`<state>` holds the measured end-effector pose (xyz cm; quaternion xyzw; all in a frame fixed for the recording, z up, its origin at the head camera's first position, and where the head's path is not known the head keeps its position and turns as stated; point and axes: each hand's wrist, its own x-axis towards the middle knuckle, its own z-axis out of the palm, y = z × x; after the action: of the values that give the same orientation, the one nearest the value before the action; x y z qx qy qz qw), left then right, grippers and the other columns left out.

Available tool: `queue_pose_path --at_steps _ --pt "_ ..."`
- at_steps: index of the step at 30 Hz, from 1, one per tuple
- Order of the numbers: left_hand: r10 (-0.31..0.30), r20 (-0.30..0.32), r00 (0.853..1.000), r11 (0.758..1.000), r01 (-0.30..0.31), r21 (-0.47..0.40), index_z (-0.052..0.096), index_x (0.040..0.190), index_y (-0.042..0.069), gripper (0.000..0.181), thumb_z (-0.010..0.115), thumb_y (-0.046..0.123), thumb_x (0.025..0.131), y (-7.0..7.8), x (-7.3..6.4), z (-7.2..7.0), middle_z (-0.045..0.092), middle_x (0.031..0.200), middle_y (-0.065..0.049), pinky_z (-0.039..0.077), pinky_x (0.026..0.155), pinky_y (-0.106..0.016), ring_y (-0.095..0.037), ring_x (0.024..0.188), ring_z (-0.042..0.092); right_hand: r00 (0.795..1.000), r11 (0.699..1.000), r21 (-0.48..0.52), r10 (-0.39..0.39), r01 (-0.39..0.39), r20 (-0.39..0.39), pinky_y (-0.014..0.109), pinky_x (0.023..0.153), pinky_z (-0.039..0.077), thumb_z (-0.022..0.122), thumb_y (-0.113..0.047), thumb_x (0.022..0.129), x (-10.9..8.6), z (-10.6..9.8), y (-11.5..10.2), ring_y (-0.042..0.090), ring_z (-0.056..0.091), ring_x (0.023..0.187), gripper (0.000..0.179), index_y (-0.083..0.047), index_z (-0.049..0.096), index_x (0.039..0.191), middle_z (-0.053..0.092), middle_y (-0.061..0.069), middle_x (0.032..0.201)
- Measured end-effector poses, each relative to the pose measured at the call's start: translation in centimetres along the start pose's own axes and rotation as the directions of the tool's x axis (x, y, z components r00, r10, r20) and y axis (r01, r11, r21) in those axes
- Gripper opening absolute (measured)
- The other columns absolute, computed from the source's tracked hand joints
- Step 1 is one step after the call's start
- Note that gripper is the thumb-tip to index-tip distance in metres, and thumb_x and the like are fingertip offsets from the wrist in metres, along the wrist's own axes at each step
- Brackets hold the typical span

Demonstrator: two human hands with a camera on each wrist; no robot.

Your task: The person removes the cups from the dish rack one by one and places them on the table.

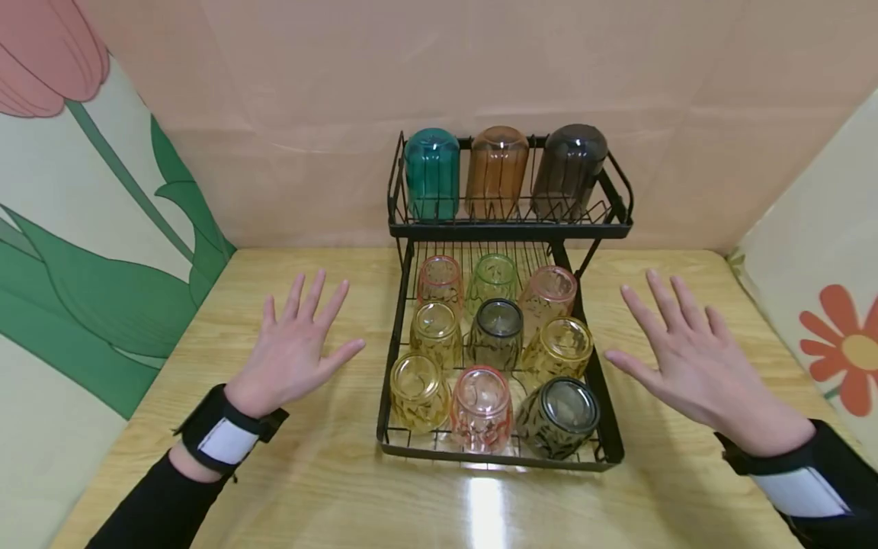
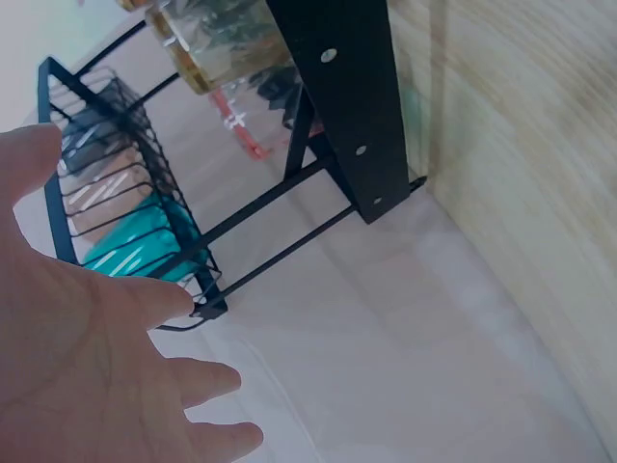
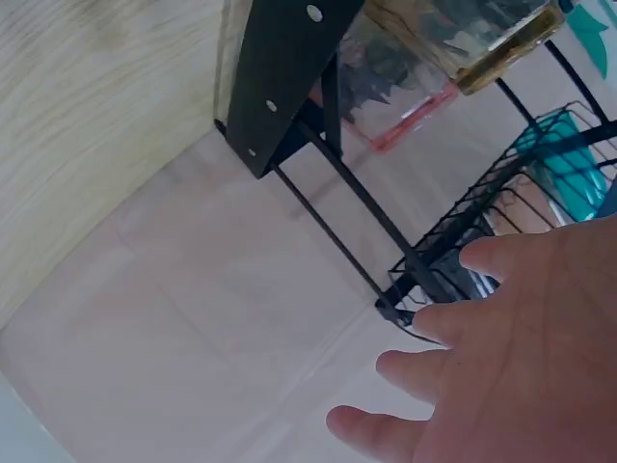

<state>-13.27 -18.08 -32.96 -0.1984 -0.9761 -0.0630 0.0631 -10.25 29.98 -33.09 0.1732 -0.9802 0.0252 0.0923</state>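
My left hand [image 1: 291, 354], fingers spread and palm down, is held to the left of a black two-tier wire rack [image 1: 501, 460]. On the other side my right hand [image 1: 696, 362] is spread the same way, touching nothing. Upside-down glasses fill the lower tier in rows: a pink glass [image 1: 482, 408] at front middle, a yellow glass [image 1: 418, 393] to its left and a dark grey glass [image 1: 559, 418] to its right, with several more behind. The upper tier carries a teal glass [image 1: 432, 175], an amber glass [image 1: 498, 174] and a dark glass [image 1: 571, 174], also inverted.
The rack stands on a light wooden table [image 1: 309, 488], its back near a pink-beige wall covering [image 1: 309, 114]. Flower-patterned panels [image 1: 89, 305] border the table at left and right. Both wrists wear black straps [image 1: 222, 438] with white patches.
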Motion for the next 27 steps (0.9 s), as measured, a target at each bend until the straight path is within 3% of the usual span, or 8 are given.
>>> queue_pose_path --at_steps 5,12,18,22,27 --pt "0.002 -0.003 1.0 1.0 -0.002 -0.006 0.014 0.157 0.019 0.081 0.04 0.064 0.095 0.0 0.0 0.0 0.003 0.16 -0.018 0.006 0.103 -0.074 -0.041 0.144 0.0 0.993 0.992 0.034 -0.116 0.118 -0.038 0.056 0.113 -0.002 0.055 -0.053 0.093 -0.1 -1.1 -2.0 0.03 -0.007 0.146 0.086 -0.018 0.01 0.157 -0.008 0.008 0.162" --pt "-0.009 0.011 1.0 1.0 0.009 -0.03 0.014 0.157 0.019 0.08 0.039 0.064 0.096 -0.3 -0.5 0.6 0.004 0.16 -0.018 0.004 0.103 -0.074 -0.042 0.144 0.0 0.93 0.928 0.065 -0.366 0.368 -0.03 0.034 0.113 -0.006 0.06 -0.057 0.088 -0.9 -0.8 -6.9 0.034 0.005 0.146 0.092 -0.017 0.015 0.157 0.001 0.012 0.162" --pt "-0.01 0.019 1.0 0.999 0.011 -0.031 0.013 0.157 0.018 0.08 0.039 0.063 0.096 -0.6 -0.8 0.8 0.002 0.16 -0.018 0.003 0.103 -0.074 -0.042 0.144 -0.002 0.892 0.89 0.06 -0.45 0.451 -0.034 0.03 0.113 -0.008 0.061 -0.061 0.085 -1.3 0.7 -8.2 0.035 0.01 0.145 0.093 -0.016 0.021 0.156 0.008 0.015 0.161" --pt "-0.001 0.011 1.0 1.0 0.002 -0.03 0.015 0.157 0.018 0.08 0.04 0.063 0.096 -0.5 -0.8 0.9 0.003 0.16 -0.019 0.004 0.103 -0.074 -0.043 0.144 0.001 0.894 0.892 0.064 -0.448 0.447 -0.008 0.043 0.116 0.01 0.065 -0.058 0.083 -1.7 1.3 -8.3 0.035 0.014 0.145 0.093 -0.016 0.023 0.156 0.009 0.014 0.161" --pt "0.001 0.012 1.0 1.0 -0.001 -0.029 0.016 0.157 0.017 0.081 0.04 0.064 0.096 -0.4 -0.8 1.1 0.005 0.16 -0.02 0.005 0.103 -0.074 -0.044 0.143 0.002 0.889 0.886 0.071 -0.458 0.458 -0.017 0.054 0.1 0.038 0.059 -0.06 0.087 -2.0 2.1 -8.2 0.036 0.03 0.138 0.087 -0.017 0.025 0.155 0.021 0.015 0.158"
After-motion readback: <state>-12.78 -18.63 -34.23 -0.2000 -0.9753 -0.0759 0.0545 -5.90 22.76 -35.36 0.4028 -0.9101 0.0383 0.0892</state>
